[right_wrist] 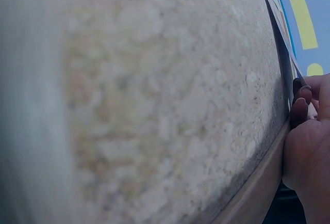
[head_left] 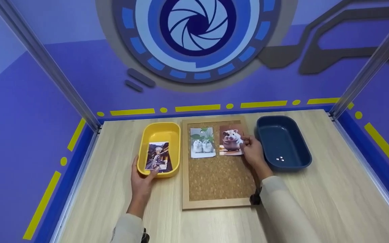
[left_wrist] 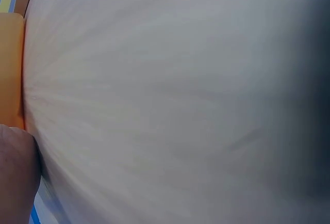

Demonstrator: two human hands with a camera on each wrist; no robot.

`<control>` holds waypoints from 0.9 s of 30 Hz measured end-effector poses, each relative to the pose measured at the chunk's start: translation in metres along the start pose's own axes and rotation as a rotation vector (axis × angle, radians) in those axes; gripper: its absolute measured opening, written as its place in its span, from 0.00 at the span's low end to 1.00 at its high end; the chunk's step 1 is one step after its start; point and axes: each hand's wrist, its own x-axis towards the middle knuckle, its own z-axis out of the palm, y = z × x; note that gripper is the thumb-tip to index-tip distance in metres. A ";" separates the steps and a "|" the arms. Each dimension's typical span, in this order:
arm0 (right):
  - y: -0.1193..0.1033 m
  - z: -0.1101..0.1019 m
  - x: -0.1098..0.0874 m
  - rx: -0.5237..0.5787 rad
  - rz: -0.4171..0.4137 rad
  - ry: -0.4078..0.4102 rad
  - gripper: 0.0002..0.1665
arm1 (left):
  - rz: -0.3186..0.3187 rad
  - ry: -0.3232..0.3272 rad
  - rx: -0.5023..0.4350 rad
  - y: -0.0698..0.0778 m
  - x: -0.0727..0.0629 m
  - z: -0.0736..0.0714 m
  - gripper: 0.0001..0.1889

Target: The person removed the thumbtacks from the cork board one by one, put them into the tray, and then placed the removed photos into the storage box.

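Note:
A photo card of a brown-and-white hamster (head_left: 230, 140) lies on the upper right of the framed cork board (head_left: 219, 179). My right hand (head_left: 255, 153) pinches this card at its right edge; in the right wrist view its edge stands slightly off the cork (right_wrist: 170, 100). To its left, a photo of two white hamsters under leaves (head_left: 203, 145) lies on the board, with a small pin near its top. My left hand (head_left: 142, 184) grips the near left corner of the yellow tray (head_left: 163, 133), thumb over the rim. Inside the tray is a photo of a costumed figure (head_left: 157, 156).
A dark blue tray (head_left: 279, 143) stands right of the board, holding a few tiny white pieces (head_left: 280, 159), too small to identify. Purple panels (head_left: 89, 71) wall the light wooden table (head_left: 336, 189) at the back and sides.

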 end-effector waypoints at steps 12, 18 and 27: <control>-0.001 0.000 -0.002 0.004 -0.004 0.003 0.17 | 0.010 0.001 -0.016 0.003 0.001 0.001 0.55; 0.002 0.002 -0.002 -0.023 -0.024 0.001 0.17 | 0.000 -0.001 -0.003 0.000 0.001 0.000 0.55; 0.001 -0.002 -0.002 0.009 -0.012 0.000 0.17 | -0.014 -0.004 -0.021 -0.001 0.003 0.001 0.55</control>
